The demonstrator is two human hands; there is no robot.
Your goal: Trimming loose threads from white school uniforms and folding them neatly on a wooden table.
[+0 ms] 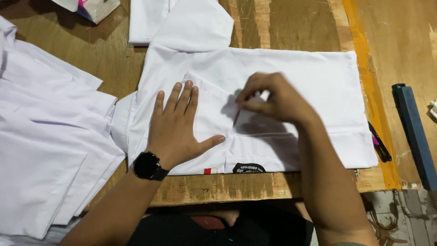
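Observation:
A white shirt [314, 77] lies folded flat on a wooden table [291, 27]. My left hand [177, 125], with a black watch [148, 166] on its wrist, presses flat on the shirt with fingers spread. My right hand [273, 98] hovers over the shirt's middle, fingertips pinched together on something thin and dark that points down at the cloth; I cannot tell what it is. A round dark badge [248, 168] and a small red and white patch [210, 171] show at the shirt's near edge.
A pile of white garments [45, 136] covers the left of the table. More white cloth [182, 23] lies at the back. A dark pen [379, 143] rests by an orange strip [371, 91]. A blue bar [414, 132] lies at right. A package [93, 7] sits at top left.

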